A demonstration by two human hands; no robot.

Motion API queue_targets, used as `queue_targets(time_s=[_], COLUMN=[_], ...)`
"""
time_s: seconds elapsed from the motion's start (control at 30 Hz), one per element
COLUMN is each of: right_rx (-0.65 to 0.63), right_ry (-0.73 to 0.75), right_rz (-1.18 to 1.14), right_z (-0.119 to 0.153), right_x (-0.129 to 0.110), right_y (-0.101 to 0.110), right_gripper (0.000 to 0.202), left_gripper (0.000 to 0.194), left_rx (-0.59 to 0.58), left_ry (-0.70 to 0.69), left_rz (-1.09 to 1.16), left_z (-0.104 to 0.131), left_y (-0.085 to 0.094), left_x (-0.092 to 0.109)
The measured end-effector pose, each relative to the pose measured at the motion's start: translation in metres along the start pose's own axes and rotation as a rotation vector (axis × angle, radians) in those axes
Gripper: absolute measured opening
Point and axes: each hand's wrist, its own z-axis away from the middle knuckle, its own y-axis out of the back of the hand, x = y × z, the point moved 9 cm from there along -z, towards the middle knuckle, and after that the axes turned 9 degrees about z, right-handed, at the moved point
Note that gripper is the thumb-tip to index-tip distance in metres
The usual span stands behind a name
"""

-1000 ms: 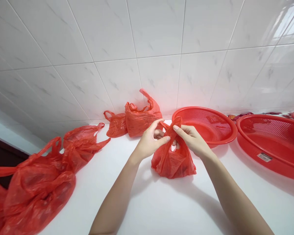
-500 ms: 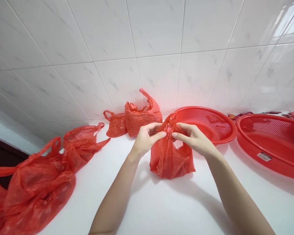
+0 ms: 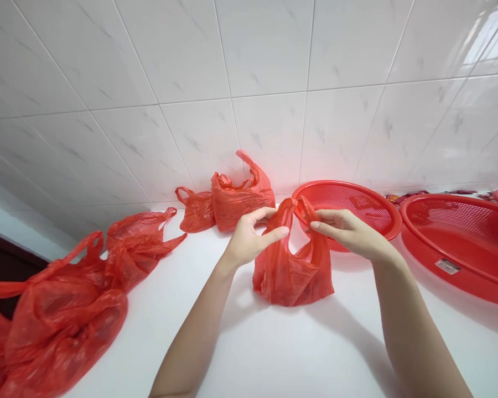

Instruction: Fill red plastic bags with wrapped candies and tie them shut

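Note:
A red plastic bag (image 3: 292,271) stands upright on the white table, its two handles meeting at the top with an opening between them. My left hand (image 3: 253,235) holds the bag's left handle between thumb and fingers; its fingertips are partly hidden behind the plastic. On the other side, my right hand (image 3: 346,229) pinches the right handle. What the bag contains is hidden.
Two red bags (image 3: 243,204) (image 3: 197,211) stand by the tiled wall. More red bags (image 3: 66,315) (image 3: 139,249) lie along the left. Behind my right hand is a red perforated basket (image 3: 392,226), with a larger red basket (image 3: 423,257) farther right.
My right hand has moved right, drawing the right handle outward. The bag's handles have spread and the gap between them is wider. My left hand has barely moved.

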Motion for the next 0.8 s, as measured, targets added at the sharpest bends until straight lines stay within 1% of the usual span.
queue_targets(time_s=[0.1,0.17,0.27,0.33,0.47,0.6,0.67,0.7,0.8], right_rx=[0.021,0.091,0.223,0.269,0.282,0.320,0.338,0.330,0.248], right_ry=[0.005,0.019,0.061,0.075,0.075,0.067,0.047,0.034,-0.001], right_rz=[0.001,-0.039,-0.166,-0.240,-0.340,-0.449,-0.466,-0.464,-0.412], right_z=[-0.001,-0.001,0.001,0.002,0.003,0.004,0.003,0.001,-0.006], right_x=[0.001,-0.001,-0.006,-0.009,-0.012,-0.009,-0.004,-0.001,0.005], right_y=[0.001,0.005,0.013,0.014,0.011,0.015,0.015,0.013,0.001], right_gripper=[0.032,0.033,0.034,0.034,0.037,0.039,0.039,0.039,0.044], left_gripper=[0.023,0.022,0.028,0.028,0.023,0.020,0.020,0.020,0.024], left_rx=[0.089,0.131,0.171,0.186,0.184,0.250,0.260,0.250,0.205], left_ry=[-0.049,-0.070,-0.093,-0.100,-0.090,-0.089,-0.077,-0.059,0.007], left_rz=[-0.012,0.026,0.129,0.176,0.187,0.262,0.250,0.230,0.173], left_z=[0.000,0.000,0.002,0.004,0.005,0.005,0.005,0.004,0.002], left_y=[0.008,0.014,0.024,0.031,0.039,0.051,0.054,0.054,0.050], left_x=[0.003,0.006,0.011,0.015,0.020,0.020,0.018,0.016,0.009])
